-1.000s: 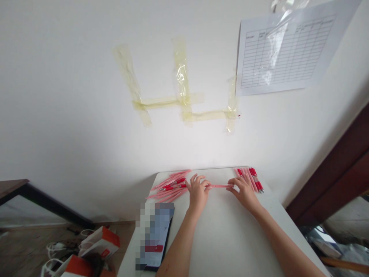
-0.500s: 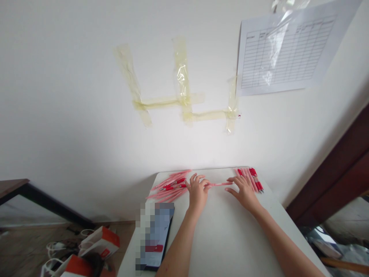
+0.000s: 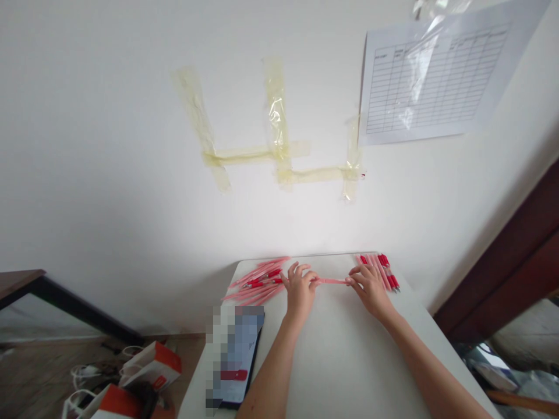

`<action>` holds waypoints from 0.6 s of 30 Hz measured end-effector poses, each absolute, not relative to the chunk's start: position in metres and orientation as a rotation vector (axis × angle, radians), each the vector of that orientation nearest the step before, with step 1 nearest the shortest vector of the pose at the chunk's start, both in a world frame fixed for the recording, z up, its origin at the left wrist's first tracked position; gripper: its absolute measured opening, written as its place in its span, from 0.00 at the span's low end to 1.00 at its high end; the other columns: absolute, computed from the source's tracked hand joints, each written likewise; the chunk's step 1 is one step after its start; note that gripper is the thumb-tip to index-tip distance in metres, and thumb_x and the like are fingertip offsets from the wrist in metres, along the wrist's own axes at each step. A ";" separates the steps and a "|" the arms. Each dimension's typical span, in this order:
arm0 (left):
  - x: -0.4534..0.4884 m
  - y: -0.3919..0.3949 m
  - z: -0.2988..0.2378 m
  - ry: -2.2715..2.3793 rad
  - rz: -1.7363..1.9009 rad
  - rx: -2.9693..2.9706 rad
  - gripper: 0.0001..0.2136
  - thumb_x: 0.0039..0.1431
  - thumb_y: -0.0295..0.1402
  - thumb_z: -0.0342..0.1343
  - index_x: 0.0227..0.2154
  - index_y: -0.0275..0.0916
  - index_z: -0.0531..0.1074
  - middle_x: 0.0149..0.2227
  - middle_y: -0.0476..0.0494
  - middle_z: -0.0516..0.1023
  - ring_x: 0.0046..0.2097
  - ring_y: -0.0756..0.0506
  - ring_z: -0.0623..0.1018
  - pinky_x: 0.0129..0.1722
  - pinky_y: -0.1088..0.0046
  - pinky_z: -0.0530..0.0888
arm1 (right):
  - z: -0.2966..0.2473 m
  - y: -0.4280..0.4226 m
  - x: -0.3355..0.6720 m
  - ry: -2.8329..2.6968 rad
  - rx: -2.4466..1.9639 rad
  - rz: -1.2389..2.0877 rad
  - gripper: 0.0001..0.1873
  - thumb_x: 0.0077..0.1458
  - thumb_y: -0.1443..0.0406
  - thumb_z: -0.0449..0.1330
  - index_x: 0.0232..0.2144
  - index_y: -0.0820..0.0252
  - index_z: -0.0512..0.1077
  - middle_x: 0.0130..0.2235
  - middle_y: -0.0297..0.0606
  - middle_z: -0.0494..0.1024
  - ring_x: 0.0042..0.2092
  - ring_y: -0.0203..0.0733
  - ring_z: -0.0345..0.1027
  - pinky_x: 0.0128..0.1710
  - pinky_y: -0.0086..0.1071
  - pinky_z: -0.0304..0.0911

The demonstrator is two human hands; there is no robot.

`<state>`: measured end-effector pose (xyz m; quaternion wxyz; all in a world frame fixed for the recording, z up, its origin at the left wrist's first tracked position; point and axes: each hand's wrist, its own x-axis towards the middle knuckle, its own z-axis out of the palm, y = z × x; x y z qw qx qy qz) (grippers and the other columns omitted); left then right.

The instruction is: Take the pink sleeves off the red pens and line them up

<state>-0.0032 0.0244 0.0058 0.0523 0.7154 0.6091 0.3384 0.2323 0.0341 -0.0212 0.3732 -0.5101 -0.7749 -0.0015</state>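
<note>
My left hand point(image 3: 299, 286) and my right hand point(image 3: 369, 286) hold one thin pink pen point(image 3: 332, 281) between them over the white table point(image 3: 345, 355). Each hand pinches one end of it with thumb and forefinger. A loose pile of pink and red pens point(image 3: 258, 280) lies just left of my left hand. A neat row of red pens point(image 3: 385, 270) lies just right of my right hand, at the table's far right corner.
A dark phone or tablet point(image 3: 238, 356) lies on the table's near left. The white wall behind carries yellowed tape strips point(image 3: 276, 137) and a printed chart point(image 3: 432, 78). Orange and white boxes point(image 3: 148, 372) sit on the floor at left, a dark wooden frame point(image 3: 506, 262) at right.
My right hand has closed its fingers on the right end of the pen and shifted slightly right. My left hand has stayed in place.
</note>
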 end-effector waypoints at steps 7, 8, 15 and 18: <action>-0.004 0.025 0.005 1.875 1.043 2.163 0.04 0.60 0.31 0.61 0.33 0.48 0.79 0.54 0.46 0.76 0.65 0.34 0.63 0.65 0.30 0.47 | -0.020 0.034 0.234 -1.968 -1.285 -0.032 0.19 0.60 0.48 0.59 0.47 0.49 0.75 0.47 0.43 0.75 0.52 0.53 0.66 0.53 0.50 0.63; -0.004 0.025 0.005 1.876 1.042 2.160 0.04 0.60 0.31 0.61 0.33 0.48 0.79 0.54 0.46 0.76 0.65 0.34 0.63 0.65 0.30 0.47 | -0.020 0.035 0.235 -1.975 -1.269 -0.048 0.17 0.60 0.49 0.59 0.46 0.49 0.75 0.47 0.42 0.75 0.52 0.53 0.66 0.54 0.50 0.63; -0.002 0.025 0.005 1.851 1.079 2.173 0.04 0.59 0.30 0.61 0.33 0.47 0.79 0.53 0.46 0.77 0.65 0.35 0.64 0.65 0.30 0.48 | -0.020 0.037 0.236 -1.951 -1.214 -0.167 0.12 0.63 0.54 0.58 0.42 0.45 0.79 0.45 0.40 0.76 0.50 0.51 0.66 0.54 0.50 0.62; -0.002 0.025 0.004 1.843 1.115 2.185 0.04 0.60 0.30 0.61 0.33 0.48 0.79 0.53 0.48 0.77 0.65 0.36 0.64 0.65 0.30 0.48 | -0.021 0.037 0.235 -1.946 -1.209 -0.158 0.13 0.64 0.53 0.57 0.41 0.47 0.79 0.44 0.41 0.76 0.49 0.51 0.66 0.52 0.50 0.62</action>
